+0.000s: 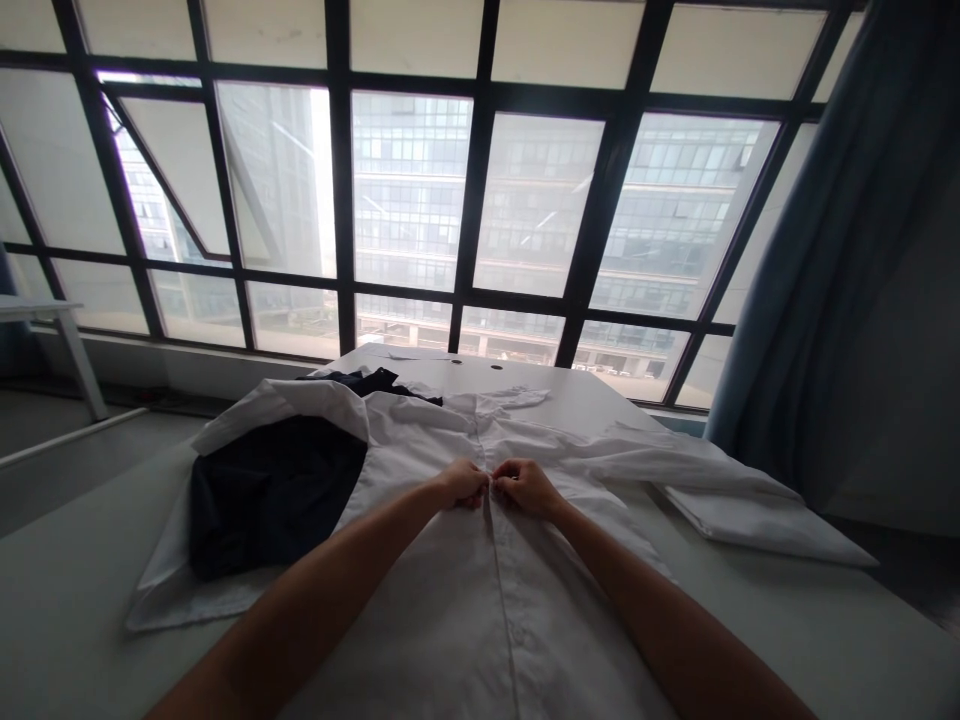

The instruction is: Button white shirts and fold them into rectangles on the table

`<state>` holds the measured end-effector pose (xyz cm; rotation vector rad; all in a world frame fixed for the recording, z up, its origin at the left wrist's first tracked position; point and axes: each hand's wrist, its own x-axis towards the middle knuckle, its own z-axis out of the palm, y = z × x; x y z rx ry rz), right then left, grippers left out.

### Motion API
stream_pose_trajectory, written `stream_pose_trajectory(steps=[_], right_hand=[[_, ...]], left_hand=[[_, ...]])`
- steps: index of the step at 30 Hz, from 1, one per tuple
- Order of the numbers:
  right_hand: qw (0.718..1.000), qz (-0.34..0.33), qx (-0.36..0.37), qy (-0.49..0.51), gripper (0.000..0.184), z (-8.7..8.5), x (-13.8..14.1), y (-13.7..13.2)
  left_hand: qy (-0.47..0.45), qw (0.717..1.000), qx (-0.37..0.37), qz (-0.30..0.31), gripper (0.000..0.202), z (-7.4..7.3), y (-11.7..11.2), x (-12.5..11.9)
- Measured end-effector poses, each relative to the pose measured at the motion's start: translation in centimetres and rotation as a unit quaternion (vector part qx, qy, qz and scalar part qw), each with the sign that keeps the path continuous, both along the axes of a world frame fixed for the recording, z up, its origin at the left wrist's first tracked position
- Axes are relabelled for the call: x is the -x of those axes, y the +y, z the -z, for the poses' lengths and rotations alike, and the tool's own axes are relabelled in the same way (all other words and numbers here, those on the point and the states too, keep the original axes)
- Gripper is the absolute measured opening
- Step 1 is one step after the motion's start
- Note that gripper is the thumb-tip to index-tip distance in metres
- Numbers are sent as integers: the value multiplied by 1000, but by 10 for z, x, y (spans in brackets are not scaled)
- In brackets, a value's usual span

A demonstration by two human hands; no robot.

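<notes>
**My hands pinched together on a white shirt's front**

A tall window of dark-framed panes (341, 200) fills the view ahead, with a glass-fronted office building (409, 200) beyond it and a long blue-grey curtain (780, 300) hanging at the right. Below the window runs a long pale table (787, 640), and a small white side table (52, 320) stands off to my left. A white long-sleeved shirt (480, 620) lies spread on the long table, front up, with its collar end toward the window and one sleeve reaching out to my right. A dark navy garment (270, 495) lies on a white flap of cloth at my left, and more navy shows near the collar. My left hand (461, 483) and right hand (525, 487) are close together at the middle of the shirt, both pinching its button placket (501, 600). My fingertips (484, 485) almost meet there. I cannot tell whether a button sits between them.
</notes>
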<state>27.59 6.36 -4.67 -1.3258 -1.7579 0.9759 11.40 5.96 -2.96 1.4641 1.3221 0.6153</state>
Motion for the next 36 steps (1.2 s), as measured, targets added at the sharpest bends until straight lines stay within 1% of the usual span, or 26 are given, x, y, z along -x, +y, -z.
stream_pose_trajectory(steps=[3,6,9,14,18,22,25,27,28,29,30,31,34,36], right_hand=[[999,5,7,-54,11,-3,1,0],[997,-7,10,-75,11,-3,-1,0],[998,-14,-2,-63,12,0,-4,-1],[998,5,-42,-39,14,4,-3,-5],[999,4,-43,-14,13,3,0,-6],[998,2,-63,-26,14,4,1,-4],[995,4,-88,-49,16,5,1,-2],[993,5,-101,-67,18,6,1,-1],[991,5,-110,-76,19,6,1,-1],[989,7,-119,-85,19,6,2,-1],[987,10,-129,-93,18,6,2,-1],[986,15,-137,-97,18,5,3,-2],[985,28,-143,-92,16,5,3,-4],[988,25,-131,-75,16,4,3,-5]], left_hand=[[4,1000,-28,3,33,5,2,1],[4,999,-47,13,31,9,4,2],[1,998,-63,25,31,12,6,2],[2,995,-97,38,30,15,7,1],[24,988,-142,48,25,13,5,1],[53,980,-183,57,20,8,0,3],[116,964,-234,51,20,4,-4,4],[181,942,-282,31,18,2,-5,4],[207,932,-298,18,16,1,-6,4],[219,928,-302,6,15,1,-6,3],[215,933,-290,-3,15,2,-5,2],[196,944,-265,-8,16,2,-5,1],[113,979,-170,-9,26,4,-3,-1],[78,989,-126,-3,30,4,-2,-2]])
